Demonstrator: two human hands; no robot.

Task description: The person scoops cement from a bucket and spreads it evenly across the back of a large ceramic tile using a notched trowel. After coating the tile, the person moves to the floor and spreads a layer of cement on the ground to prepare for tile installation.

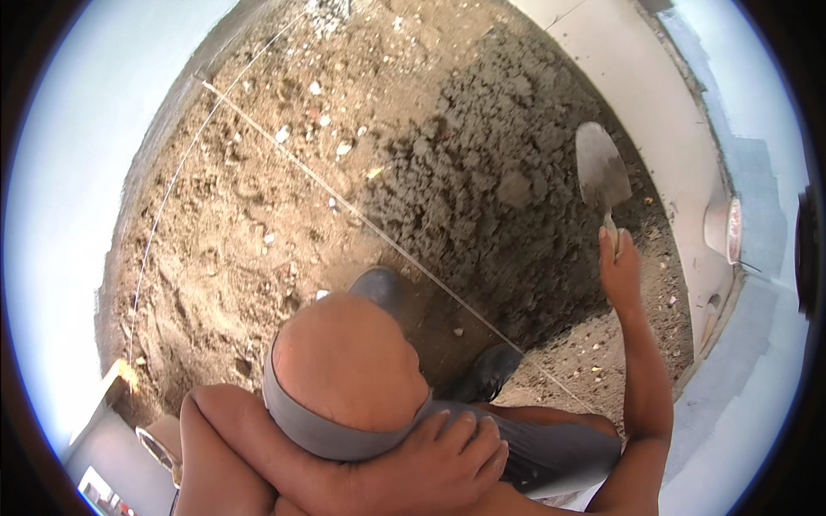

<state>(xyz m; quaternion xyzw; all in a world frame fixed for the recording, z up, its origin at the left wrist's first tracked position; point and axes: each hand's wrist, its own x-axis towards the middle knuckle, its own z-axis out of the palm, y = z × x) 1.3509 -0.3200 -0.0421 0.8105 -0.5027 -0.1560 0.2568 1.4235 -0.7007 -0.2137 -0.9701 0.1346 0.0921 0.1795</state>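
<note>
My right hand (621,271) is closed around the handle of a trowel (604,168) at the far right. The trowel's rounded metal blade, smeared with grey, points away from me over the edge of a heap of dark, lumpy mortar (490,172). Closer in, my left hand (452,460) lies palm down across my leg at the bottom, fingers extended and slightly bent, with nothing visible in it. The left forearm crosses behind my bent knee (344,361). What lies under the left palm is hidden.
A taut pale string (379,230) runs diagonally over the rough sandy ground (232,232); a thinner line (170,185) follows the left wall. My dark boots (376,288) stand near the mortar. Pipe stubs show at the right wall (723,230) and lower left (162,440).
</note>
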